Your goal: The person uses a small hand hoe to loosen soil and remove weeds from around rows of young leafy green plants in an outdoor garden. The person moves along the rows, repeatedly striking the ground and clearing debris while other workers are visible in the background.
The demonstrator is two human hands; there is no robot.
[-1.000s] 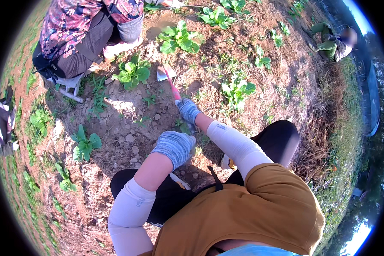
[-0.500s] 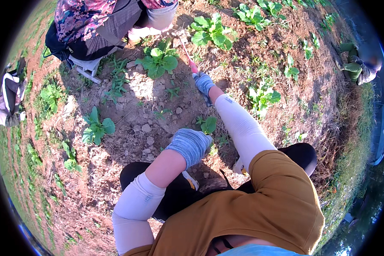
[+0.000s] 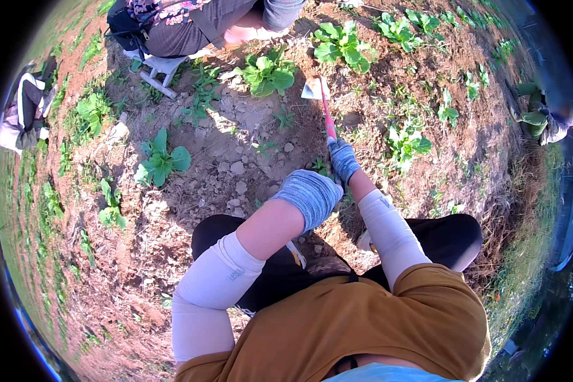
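A small hoe [image 3: 328, 120] with a pinkish-red handle and a pale metal blade points away from me over the soil. My right hand [image 3: 344, 160], in a blue-grey knit glove, is wrapped round its handle. Close by on the left is my left hand [image 3: 309, 198], gloved alike; its back faces up and its fingers curl under, so whatever they hold is hidden. Just beyond the left hand a small green plant [image 3: 320, 167] shows in part. The hoe blade lies to the right of a leafy plant [image 3: 268, 72].
A person on a low white stool [image 3: 161, 69] sits at the upper left. Leafy plants [image 3: 162, 159] grow to the left, and others [image 3: 344, 48] grow farther off. Another person [image 3: 538, 118] is at the far right. A bag-like bundle [image 3: 25, 111] lies at the left edge.
My right hand has drawn back nearer my left hand, bringing the hoe blade out from beside the other person into clear sight. The left hand has moved slightly right, and the whole view has shifted.
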